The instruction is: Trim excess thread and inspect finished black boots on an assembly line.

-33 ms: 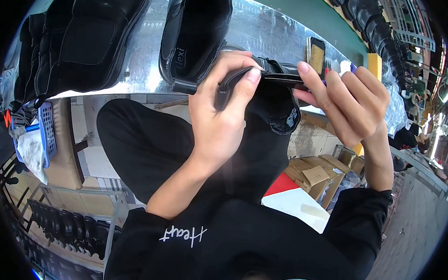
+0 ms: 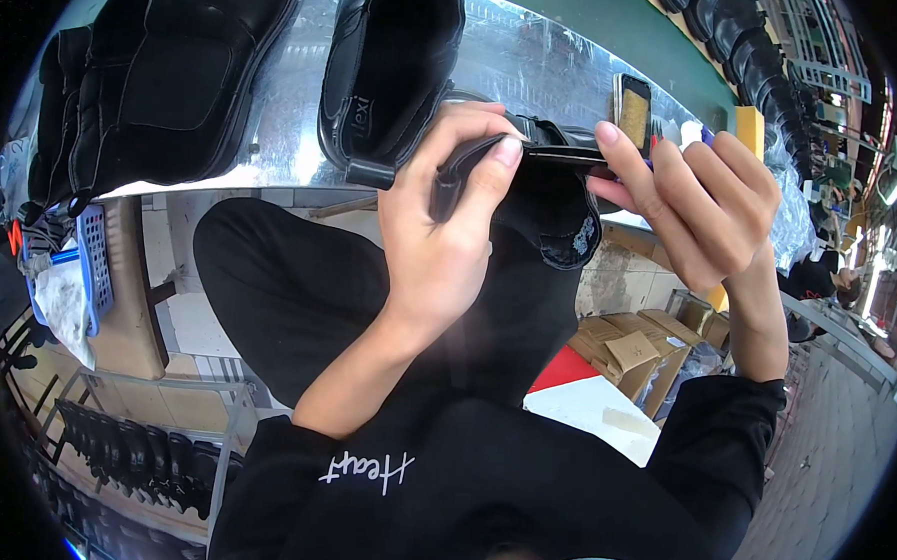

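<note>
While the black shoe (image 2: 547, 212) is by the shiny table (image 2: 287, 138), the left hand (image 2: 446, 220) pinches a black flap (image 2: 462, 169), maybe to keep it steady. The right hand (image 2: 707, 203) curls close; I cannot tell what it grips.

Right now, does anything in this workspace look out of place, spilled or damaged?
One thing: at left, a white cloth-like piece droops outside the blue basket, looking untidy. The black shoe being held shows no obvious damage; nothing looks spilled.
</note>
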Available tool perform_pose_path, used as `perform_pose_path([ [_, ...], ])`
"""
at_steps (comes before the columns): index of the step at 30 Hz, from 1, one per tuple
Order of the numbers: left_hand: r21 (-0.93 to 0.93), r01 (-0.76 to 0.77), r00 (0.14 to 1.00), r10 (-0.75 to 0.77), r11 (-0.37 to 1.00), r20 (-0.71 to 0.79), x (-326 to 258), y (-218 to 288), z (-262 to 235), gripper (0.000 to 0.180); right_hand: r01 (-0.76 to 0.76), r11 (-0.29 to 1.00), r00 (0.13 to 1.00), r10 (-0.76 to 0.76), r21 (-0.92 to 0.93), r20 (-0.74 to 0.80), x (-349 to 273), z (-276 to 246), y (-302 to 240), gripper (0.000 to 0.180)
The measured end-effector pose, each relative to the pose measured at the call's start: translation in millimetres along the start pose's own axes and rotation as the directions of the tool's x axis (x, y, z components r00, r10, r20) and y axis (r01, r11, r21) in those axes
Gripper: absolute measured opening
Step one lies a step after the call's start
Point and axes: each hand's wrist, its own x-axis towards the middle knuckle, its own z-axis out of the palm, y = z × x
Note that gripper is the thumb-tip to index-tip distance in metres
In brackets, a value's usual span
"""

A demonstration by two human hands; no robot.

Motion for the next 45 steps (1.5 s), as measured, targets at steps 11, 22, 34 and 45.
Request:
perform_pose_path([
  [11,0.002,-0.001,1.000,0.001,1.000,0.009,0.8,0.7,-1.2,0.010,0.031,0.999,1.000,-0.031,-0.015,-0.003,1.8,0.7,0.9,0.043],
  [22,0.007,-0.034,0.999,0.034,0.999,0.032,2.0,1.0,-3.3,0.009,0.042,0.999,0.999,-0.042,-0.019,0.018,-0.9,-1.7,4.3,0.044],
  [34,0.039,-0.020,0.999,0.019,0.999,0.033,2.5,1.1,-3.7,0.010,0.054,0.998,0.999,-0.054,-0.043,0.001,2.0,2.6,3.1,0.043],
  [45,-0.023,0.005,1.000,-0.005,1.000,-0.016,3.1,-0.3,3.7,0.012,-0.161,0.981,0.982,0.170,0.106,-0.082,-13.9,-2.1,20.5,0.052],
])
